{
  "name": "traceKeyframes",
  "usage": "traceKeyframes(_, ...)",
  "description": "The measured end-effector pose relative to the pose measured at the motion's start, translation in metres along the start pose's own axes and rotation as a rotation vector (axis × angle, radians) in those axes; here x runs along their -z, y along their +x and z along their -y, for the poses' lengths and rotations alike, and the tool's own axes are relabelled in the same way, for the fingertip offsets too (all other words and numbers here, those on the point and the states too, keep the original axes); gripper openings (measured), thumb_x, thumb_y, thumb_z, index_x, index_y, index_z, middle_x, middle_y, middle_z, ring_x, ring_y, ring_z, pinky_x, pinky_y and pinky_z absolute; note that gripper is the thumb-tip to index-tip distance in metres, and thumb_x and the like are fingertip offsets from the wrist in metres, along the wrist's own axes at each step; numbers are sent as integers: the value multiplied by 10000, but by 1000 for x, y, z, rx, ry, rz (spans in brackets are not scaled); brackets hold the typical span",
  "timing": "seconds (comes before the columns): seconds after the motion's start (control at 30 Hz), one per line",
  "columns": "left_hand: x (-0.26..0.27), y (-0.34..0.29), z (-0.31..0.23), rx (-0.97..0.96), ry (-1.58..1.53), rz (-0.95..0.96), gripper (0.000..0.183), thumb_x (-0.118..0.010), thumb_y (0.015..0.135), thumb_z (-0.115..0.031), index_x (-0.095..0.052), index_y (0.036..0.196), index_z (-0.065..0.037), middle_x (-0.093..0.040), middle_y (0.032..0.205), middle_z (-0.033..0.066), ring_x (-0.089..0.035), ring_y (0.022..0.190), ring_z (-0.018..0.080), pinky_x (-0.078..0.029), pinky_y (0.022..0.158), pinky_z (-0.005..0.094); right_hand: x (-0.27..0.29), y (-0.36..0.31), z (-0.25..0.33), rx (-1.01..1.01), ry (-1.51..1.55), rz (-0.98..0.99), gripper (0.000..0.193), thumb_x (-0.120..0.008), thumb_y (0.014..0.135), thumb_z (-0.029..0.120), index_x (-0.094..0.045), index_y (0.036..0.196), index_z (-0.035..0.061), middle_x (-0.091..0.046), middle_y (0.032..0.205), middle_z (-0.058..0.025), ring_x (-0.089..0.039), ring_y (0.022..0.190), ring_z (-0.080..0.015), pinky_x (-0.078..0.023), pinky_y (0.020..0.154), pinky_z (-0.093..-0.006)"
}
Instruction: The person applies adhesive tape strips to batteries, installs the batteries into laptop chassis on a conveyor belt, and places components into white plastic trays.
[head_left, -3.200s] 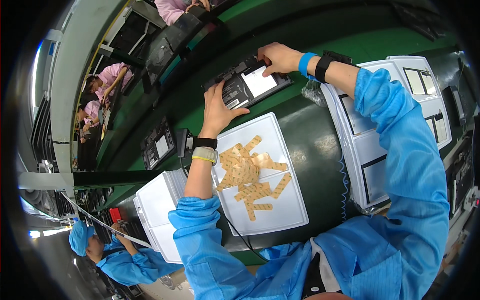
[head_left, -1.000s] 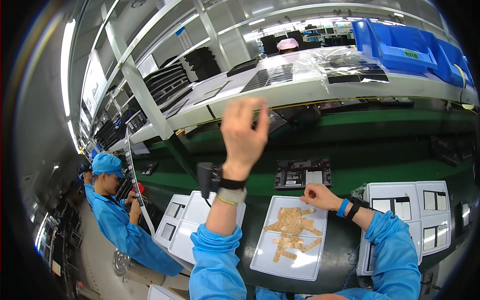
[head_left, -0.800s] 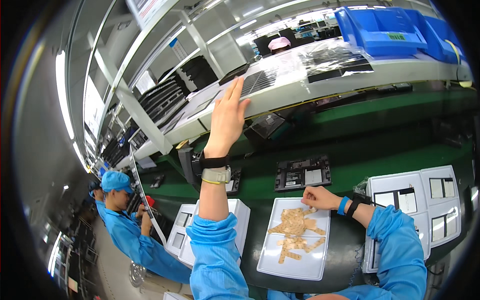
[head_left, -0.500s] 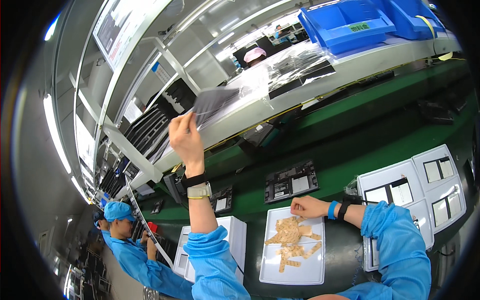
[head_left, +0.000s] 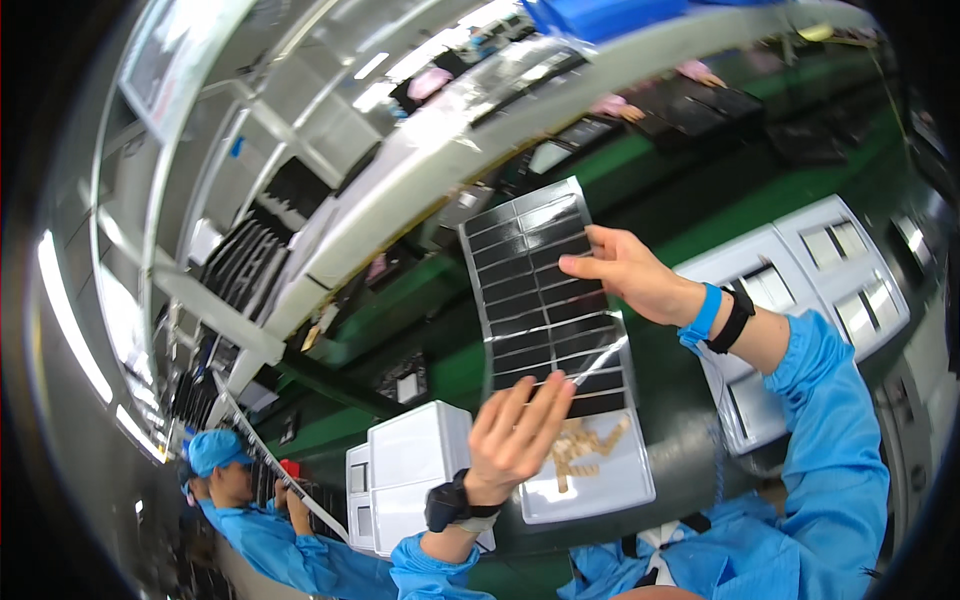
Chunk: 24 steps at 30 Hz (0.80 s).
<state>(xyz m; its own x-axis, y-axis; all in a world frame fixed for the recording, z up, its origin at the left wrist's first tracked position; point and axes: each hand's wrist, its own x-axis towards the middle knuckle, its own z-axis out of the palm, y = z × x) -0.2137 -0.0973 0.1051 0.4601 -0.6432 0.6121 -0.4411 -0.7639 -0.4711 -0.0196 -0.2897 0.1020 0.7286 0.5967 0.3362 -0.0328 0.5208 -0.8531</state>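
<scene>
A sheet of black rectangular stickers (head_left: 515, 245) in a grid with pale edges is held up, tilted, over the near part of the bench. My right hand (head_left: 640, 272) grips its right edge, thumb in front and fingers partly behind. Across the sheet's lower left part lies my left hand (head_left: 518, 432), its fingers stretched out and its back facing me; the thumb is hidden. Below the sheet, a white tray (head_left: 600, 500) carries a pile of tan perforated strips (head_left: 585, 455), partly covered by the sheet and my left hand.
White trays (head_left: 415, 450) are stacked at left, and other trays (head_left: 780, 245) with black-and-white flat parts sit at right. A dark device part (head_left: 405, 380) lies on the green line. Another person's hands (head_left: 625, 108) work beyond. A blue-capped co-worker (head_left: 240, 500) is at far left.
My left hand has come back from the shelf beyond the line, and the black sheet now hangs before me. My right hand has risen from the strips to the sheet's edge. The view has shifted.
</scene>
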Motion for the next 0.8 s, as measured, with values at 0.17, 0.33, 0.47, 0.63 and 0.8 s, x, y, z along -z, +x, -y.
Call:
traceKeyframes(0.17, -17, 33, -51, 45, -634, 241, 478, -852, 779, -264, -742, 1194, -53, -739, 1211, 80, -683, 1102, 295, -522, 933, 405, 48, -98, -30, 53, -474, -326, 180, -706, 943, 48, -657, 1095, -35, -754, 1021, -108, -705, 928, -150, -572, 821, -314)
traceKeyframes(0.33, -58, 78, -71, 179, -764, 255, 686, -795, 904, -222, -501, 1487, -11, -659, 1358, 169, -599, 1266, 366, -448, 1068, 460, 34, -209, -24, 29, -558, -369, 184, -720, 907, 49, -646, 1057, -26, -718, 928, -79, -663, 891, -125, -542, 755, -316)
traceKeyframes(0.47, -100, 87, -99, 234, -1108, 401, 684, -780, 944, -239, -466, 1511, -23, -669, 1295, 159, -627, 1211, 305, -474, 1044, 401, 26, -255, 3, 18, -542, -431, 147, -707, 921, 17, -620, 1034, -21, -665, 894, -54, -589, 834, -89, -509, 720, -298)
traceKeyframes(0.63, -120, 112, -123, 415, -1557, 653, 546, -766, 969, -233, -545, 1411, -1, -662, 1079, 70, -613, 977, 136, -486, 902, 295, 49, -284, 18, -31, -458, -461, 204, -708, 947, 25, -634, 1129, -30, -686, 939, -71, -633, 856, -75, -539, 734, -262)
traceKeyframes(0.8, -163, 94, -116, 471, -1425, 837, 469, -590, 1071, -410, -705, 1038, 43, -657, 784, 30, -537, 705, 106, -458, 698, 283, 89, -309, 47, -107, -1075, -559, 231, -732, 943, 199, -710, 1045, -7, -734, 943, -148, -731, 836, -234, -576, 731, -328)
